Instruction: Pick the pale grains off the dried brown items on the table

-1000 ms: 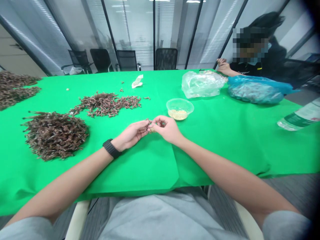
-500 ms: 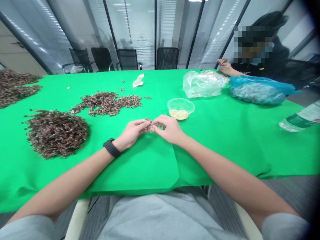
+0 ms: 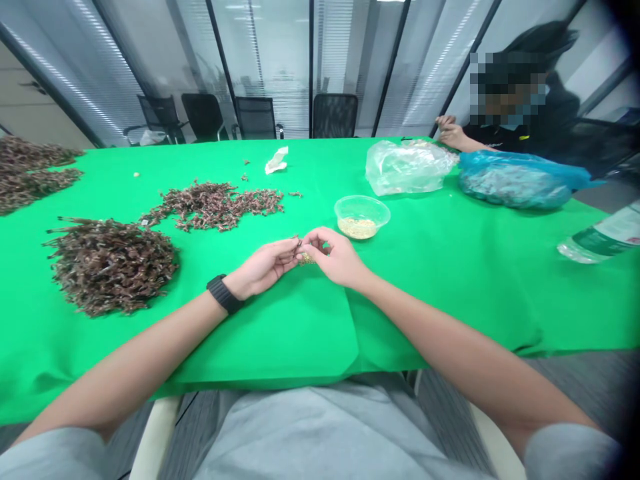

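Note:
My left hand [image 3: 270,267], with a black band on its wrist, holds a small brown piece [image 3: 297,240] at its fingertips, palm turned partly up. Against it, my right hand [image 3: 336,257] is closed in a pinch; whatever lies between its fingertips is too small to make out. Below the fingertips shows a little cluster of tiny golden bits [image 3: 307,258]. Just beyond my right hand stands a clear plastic bowl [image 3: 377,212] with pale yellow bits in its bottom. A loose spread of small brown pieces [image 3: 215,207] lies beyond my left hand.
A tall heap of brown pieces [image 3: 115,267] sits at left, more piles [image 3: 30,175] behind it. A crumpled white paper [image 3: 277,161], a clear bag [image 3: 407,168], a full blue bag [image 3: 520,180] and a bottle [image 3: 600,237] lie on the green cloth [image 3: 450,293]. Another person sits far right.
My left hand has turned its palm more upward, its thumb straighter along the fingers. My right hand has shifted slightly at the fingertips, still pinched. The bowl and piles stay put.

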Available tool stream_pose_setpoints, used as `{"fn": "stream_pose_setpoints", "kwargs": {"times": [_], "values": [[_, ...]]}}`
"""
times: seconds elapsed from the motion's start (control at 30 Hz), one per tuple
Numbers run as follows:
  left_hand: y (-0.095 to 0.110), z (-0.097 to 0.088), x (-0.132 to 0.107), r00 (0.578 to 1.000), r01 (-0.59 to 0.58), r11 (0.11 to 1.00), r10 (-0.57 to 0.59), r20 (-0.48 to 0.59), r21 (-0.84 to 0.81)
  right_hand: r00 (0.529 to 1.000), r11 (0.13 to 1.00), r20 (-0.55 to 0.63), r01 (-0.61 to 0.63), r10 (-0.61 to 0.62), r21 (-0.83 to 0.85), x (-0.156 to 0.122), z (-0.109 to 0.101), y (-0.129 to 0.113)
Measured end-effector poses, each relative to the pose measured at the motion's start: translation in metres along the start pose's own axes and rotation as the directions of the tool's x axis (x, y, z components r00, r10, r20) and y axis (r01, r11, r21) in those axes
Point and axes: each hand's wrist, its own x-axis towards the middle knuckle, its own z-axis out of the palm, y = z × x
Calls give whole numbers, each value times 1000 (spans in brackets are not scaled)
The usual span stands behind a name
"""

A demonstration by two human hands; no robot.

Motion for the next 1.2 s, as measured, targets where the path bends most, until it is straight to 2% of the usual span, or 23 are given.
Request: {"fn": "stream_pose_setpoints", "kwargs": {"times": [0.2,0.37,0.53,0.67,0.77,0.93,1.2], "values": [[0,0,0,999,-4,1000,4,-36,1,999,997,-8,40,-41,-68,-1,-1,-5],[-1,-2,0,998,-27,999,29,-48,39,999,996,-17,28,-29,-90,-1,-1,-3],[-6,-4,1,987,-151,970,159,-25,190,1000,993,-21,13,-16,-119,0,-3,1],[-10,-2,1,960,-265,916,279,-6,300,998,994,-56,-46,41,-94,1,-6,0],[-10,0,0,944,-312,863,327,30,398,995,996,-84,-64,59,-59,2,-6,-1],[-9,5,-5,939,-337,799,324,114,498,995,998,-97,-35,31,-48,1,-5,-1],[-9,8,-8,933,-354,782,330,141,512,995,991,-76,49,-59,-126,1,-7,1]]}}
